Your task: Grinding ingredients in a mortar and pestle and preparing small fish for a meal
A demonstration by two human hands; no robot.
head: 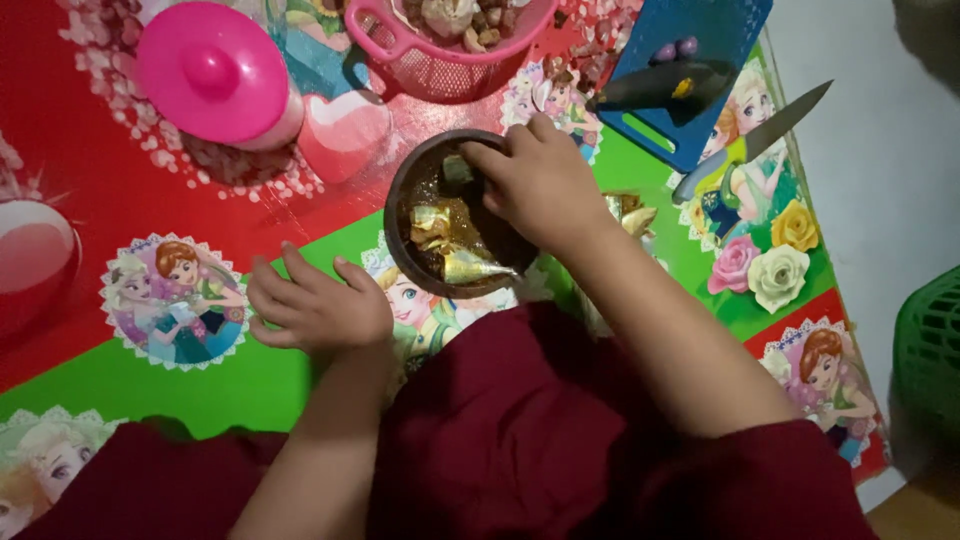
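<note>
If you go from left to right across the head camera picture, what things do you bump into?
Pink lid → left hand → brown bowl → right hand → blue cutting board → knife → green basket.

Pink domed lid (212,72) sat top left on a cartoon-print mat (150,180), red & green w/ round character pics. Pink mesh basket (440,45) w/ food bits was just right of it. Blue cutting board (690,70) top right, some dark thing on it, knife (755,140) lying just beside. Green basket (930,345) at far right edge.
</note>
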